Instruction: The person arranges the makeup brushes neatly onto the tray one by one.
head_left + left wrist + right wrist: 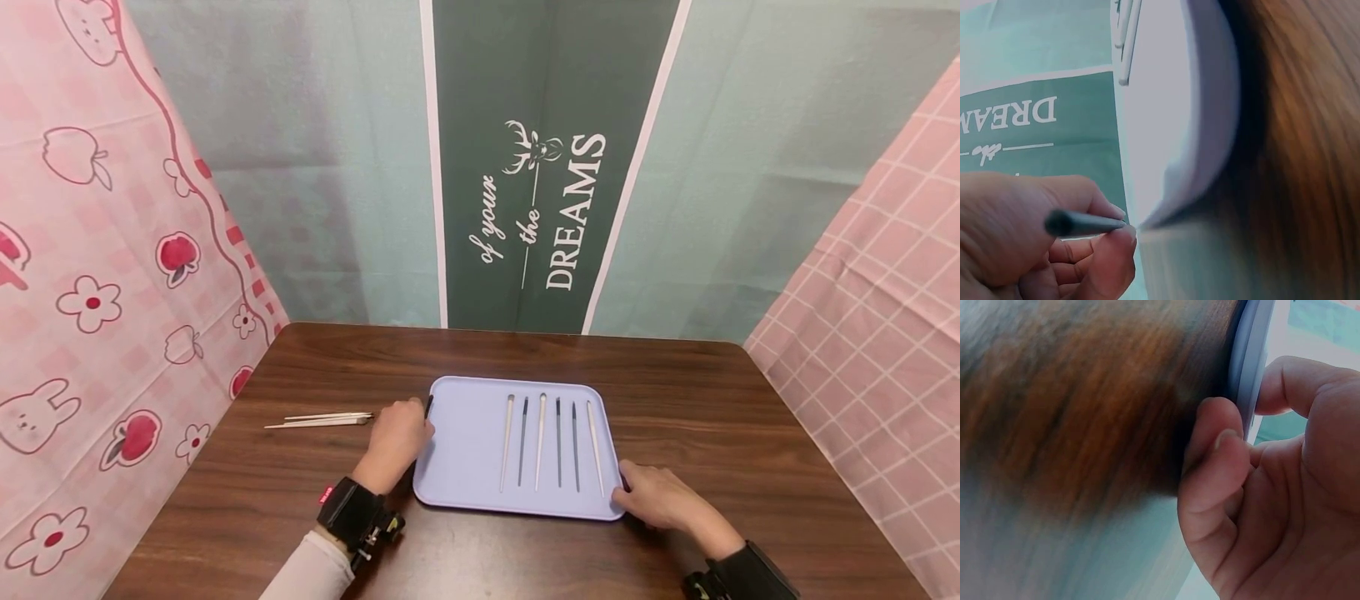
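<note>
My left hand (397,437) pinches a slim dark makeup brush (1085,224) between thumb and fingers, at the left rim of a lavender tray (465,454). In the left wrist view the brush's blunt dark end points toward the camera. At the tray's lower right corner, my right hand (660,496) grips the rim, thumb on top and curled fingers underneath, as the right wrist view shows. Several makeup brushes lie side by side on the tray's right half, pale ones (540,442) and dark grey ones (558,442) mixed, bristle ends away from me.
Left of the tray, a few pale brushes (318,421) lie together on the brown wooden table (525,554). A green curtain with printed lettering (577,208) hangs behind the table. Pink patterned cloths (90,358) flank it on both sides.
</note>
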Motion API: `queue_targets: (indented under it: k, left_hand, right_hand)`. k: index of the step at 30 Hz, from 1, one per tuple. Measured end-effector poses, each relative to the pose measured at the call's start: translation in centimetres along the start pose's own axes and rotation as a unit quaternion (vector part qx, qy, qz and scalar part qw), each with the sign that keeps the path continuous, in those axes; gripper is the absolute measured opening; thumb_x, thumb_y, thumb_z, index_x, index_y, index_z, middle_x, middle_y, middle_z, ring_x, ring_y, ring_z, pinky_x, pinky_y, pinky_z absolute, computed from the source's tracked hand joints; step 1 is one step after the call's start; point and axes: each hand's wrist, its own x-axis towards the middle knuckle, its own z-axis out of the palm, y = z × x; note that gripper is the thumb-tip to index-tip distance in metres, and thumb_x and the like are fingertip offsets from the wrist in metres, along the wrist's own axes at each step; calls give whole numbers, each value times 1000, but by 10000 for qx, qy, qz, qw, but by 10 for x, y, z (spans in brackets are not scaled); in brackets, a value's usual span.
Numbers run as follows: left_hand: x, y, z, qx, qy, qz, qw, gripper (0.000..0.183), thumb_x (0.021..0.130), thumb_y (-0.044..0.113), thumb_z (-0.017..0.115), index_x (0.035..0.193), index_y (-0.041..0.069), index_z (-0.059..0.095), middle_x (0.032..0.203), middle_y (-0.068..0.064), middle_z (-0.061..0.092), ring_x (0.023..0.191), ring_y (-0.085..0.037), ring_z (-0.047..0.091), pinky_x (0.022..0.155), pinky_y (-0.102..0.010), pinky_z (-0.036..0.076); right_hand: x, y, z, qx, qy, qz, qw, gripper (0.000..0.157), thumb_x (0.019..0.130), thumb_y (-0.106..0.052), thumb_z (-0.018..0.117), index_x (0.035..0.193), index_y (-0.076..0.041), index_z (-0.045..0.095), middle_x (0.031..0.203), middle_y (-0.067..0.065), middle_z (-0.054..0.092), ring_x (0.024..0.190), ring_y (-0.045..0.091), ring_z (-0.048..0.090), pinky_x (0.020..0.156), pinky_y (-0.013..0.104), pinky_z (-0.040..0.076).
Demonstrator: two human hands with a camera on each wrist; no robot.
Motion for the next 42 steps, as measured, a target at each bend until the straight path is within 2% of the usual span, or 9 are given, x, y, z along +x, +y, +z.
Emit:
queue_targets:
  k: [5,10,14,16,21,24,26,34,42]
  left_hand:
    - [2,10,3,5,197,188,9996,18,86,11,71,83,-7,66,72,-19,66,63,-35,66,57,-45,53]
    - [3,16,7,-57,331,414,9986,16,86,9,71,80,-5,65,68,-17,65,58,-32,64,54,-44,52]
    - [4,22,10,-180,276,368,9988,17,86,9,70,76,-3,63,64,-14,62,53,-27,60,49,-40,50]
    - [5,26,11,-208,297,347,9987,19,86,8,70,73,-2,62,62,-14,61,52,-27,60,48,-41,49]
    - [7,37,16,-114,628,563,9964,17,83,5,68,70,-1,60,61,-16,61,54,-34,63,50,-45,51]
    - [7,43,18,91,879,789,9930,15,81,4,69,69,-1,61,60,-15,61,54,-33,64,51,-44,52]
    - [7,48,19,185,932,850,9918,14,80,4,69,69,-1,62,60,-14,61,55,-32,64,52,-44,52]
    - [12,67,25,-128,490,623,9968,13,84,2,67,71,-1,64,61,-14,61,56,-30,64,52,-43,52]
    - [20,82,34,-237,57,421,9988,12,88,2,64,77,-2,67,66,-14,65,59,-29,66,53,-41,54]
  right_hand:
    - [1,0,1,99,25,78,9999,18,87,-22,65,86,-12,51,65,2,52,48,17,52,45,31,40]
    - [4,6,2,-37,-10,-122,9999,18,88,-23,63,84,-12,49,64,0,51,46,15,51,44,31,42]
    - [2,4,1,-28,44,-89,9999,19,87,-22,64,84,-12,49,65,2,51,46,16,51,44,32,41]
    - [0,0,0,10,103,14,9999,19,87,-21,65,83,-12,49,65,2,51,47,17,52,45,32,41]
    - [-1,-3,1,-98,226,58,9997,19,86,-20,65,81,-13,47,64,1,51,46,16,51,44,31,41]
    - [-1,-2,1,-90,240,40,9997,19,86,-20,64,80,-13,47,64,1,50,46,16,51,44,31,41]
    - [-1,-3,1,-55,212,49,9997,19,86,-20,64,81,-13,47,64,1,51,46,16,51,44,31,41]
    - [-1,-2,0,-35,159,120,9998,19,86,-20,64,82,-13,48,65,1,51,47,17,52,44,31,42]
    - [-1,-2,-2,-3,120,88,9999,19,86,-20,64,81,-13,48,64,1,51,47,16,51,44,31,42]
